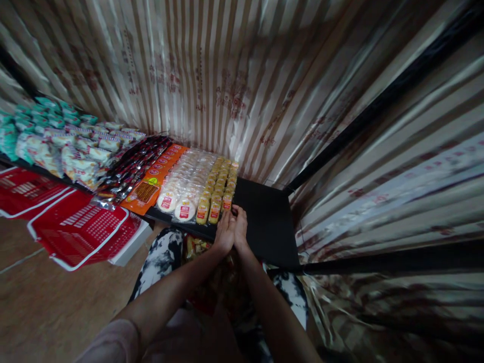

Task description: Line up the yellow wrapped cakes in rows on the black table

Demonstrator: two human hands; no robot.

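At the front end of the rightmost row of yellow-wrapped snack packets [227, 201], my left hand [226, 231] and my right hand [241, 228] come together side by side. Their fingers close about the nearest packet, the left at its front and the right along its right side; the fingertips are partly hidden. Several matching yellow packets [208, 199] stand in rows just left of it. Beside those lie round white wafers or cakes in clear wrap [185, 207] with red-and-white labels. More golden packets [198, 245] sit between my knees, in shadow under my forearms.
The black shelf [264, 217] extends right to a black frame post. Leftward are an orange snack bag [145, 189], dark shiny packets [130, 164], white packets [79, 156] and green packets [49, 116]. Red baskets [83, 227] stand on the floor; a striped curtain [212, 75] hangs behind.
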